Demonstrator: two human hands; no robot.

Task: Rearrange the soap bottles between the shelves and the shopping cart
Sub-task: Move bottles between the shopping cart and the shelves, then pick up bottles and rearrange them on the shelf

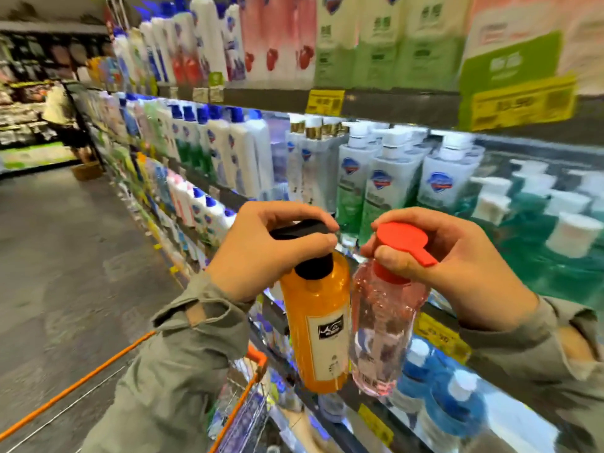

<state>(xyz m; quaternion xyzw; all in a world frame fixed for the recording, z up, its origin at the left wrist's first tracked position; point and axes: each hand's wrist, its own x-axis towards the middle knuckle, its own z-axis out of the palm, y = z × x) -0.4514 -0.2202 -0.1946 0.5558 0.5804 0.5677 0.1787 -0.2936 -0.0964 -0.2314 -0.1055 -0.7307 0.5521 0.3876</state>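
Both hands are clamped on soap: the left hand (261,253) curls over the black pump (300,231) of an orange bottle (313,325), and the right hand (457,266) pinches the red pump (400,238) of a pink bottle (382,338). Gripped by their tops, the two bottles hang side by side, seemingly touching, above the shopping cart (258,358). The grip likely frees each bottle to be lowered upright into a gap. Beyond, the shelves (385,104) stand packed with rows of white-capped bottles (382,188).
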